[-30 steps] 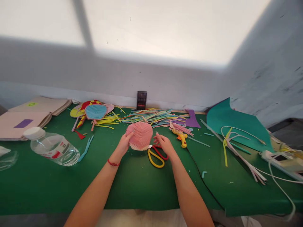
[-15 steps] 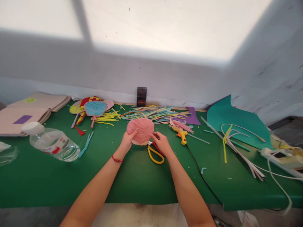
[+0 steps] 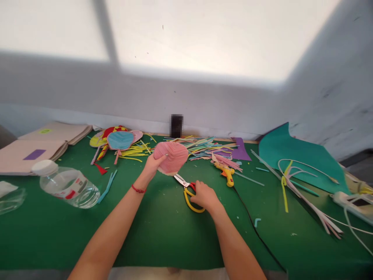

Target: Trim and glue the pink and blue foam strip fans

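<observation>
Pinched at its left edge by my left hand (image 3: 152, 165), a round pink fan-like piece (image 3: 171, 155) with ridged strips in a chevron pattern is held above the table. My right hand (image 3: 205, 194) has its fingers closed around the handles of the scissors (image 3: 190, 196), one red and one yellow, which lie on the green table with blades pointing up and left, toward the pink piece. Right of the scissors lies a yellow glue gun (image 3: 228, 177), a bundle of pink strips behind it.
A plastic water bottle (image 3: 68, 184) lies tilted at left, near pink folders (image 3: 35, 151). Finished-looking coloured fans (image 3: 120, 140) and loose strips (image 3: 204, 146) line the back. A teal sheet (image 3: 303, 159), tied white strips (image 3: 310, 202) and a power strip (image 3: 355, 204) occupy the right; a black cord (image 3: 256, 229) runs forward.
My right hand has left the edge of the pink piece and moved down onto the scissors' handles. My left hand still holds the piece, now slightly to the left. The view has shifted slightly.
</observation>
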A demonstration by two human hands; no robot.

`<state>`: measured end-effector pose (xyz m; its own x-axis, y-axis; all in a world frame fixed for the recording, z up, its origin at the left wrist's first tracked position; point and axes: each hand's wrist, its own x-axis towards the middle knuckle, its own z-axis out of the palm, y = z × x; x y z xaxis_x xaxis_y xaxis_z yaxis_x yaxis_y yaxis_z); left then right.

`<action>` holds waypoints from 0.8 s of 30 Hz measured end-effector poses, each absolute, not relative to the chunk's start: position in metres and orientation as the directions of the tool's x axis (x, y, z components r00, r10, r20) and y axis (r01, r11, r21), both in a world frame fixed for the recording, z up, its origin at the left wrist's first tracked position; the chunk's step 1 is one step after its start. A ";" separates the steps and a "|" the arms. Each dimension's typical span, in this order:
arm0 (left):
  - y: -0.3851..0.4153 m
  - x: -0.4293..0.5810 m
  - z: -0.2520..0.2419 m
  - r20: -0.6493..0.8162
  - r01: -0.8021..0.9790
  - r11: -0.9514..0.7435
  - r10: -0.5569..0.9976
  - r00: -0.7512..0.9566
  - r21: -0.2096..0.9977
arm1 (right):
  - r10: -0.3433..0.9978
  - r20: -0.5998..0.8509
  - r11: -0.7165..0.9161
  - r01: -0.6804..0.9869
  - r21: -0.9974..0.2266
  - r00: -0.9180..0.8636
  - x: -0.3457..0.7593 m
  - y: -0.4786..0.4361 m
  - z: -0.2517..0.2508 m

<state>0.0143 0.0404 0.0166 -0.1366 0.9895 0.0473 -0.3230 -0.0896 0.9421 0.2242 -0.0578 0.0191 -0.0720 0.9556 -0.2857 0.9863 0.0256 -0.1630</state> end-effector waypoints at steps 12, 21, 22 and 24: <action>0.047 -0.001 0.075 0.219 0.079 -0.217 0.975 -0.026 0.973 | 0.945 -0.324 -0.062 0.947 -0.315 -0.046 0.212 -0.057 0.017; 0.028 -0.013 0.099 0.284 0.120 -0.287 0.958 0.042 0.950 | 0.983 -0.033 -0.092 0.329 -0.940 0.180 0.222 -0.019 -0.018; 0.026 -0.015 0.101 0.284 0.137 -0.290 0.957 0.060 0.947 | 0.979 -0.045 -0.087 0.212 -0.973 0.198 0.223 -0.016 -0.017; 0.024 -0.019 0.105 0.281 0.170 -0.290 0.957 0.078 0.942 | 0.983 -0.082 -0.086 0.017 -0.996 0.162 0.227 -0.013 -0.014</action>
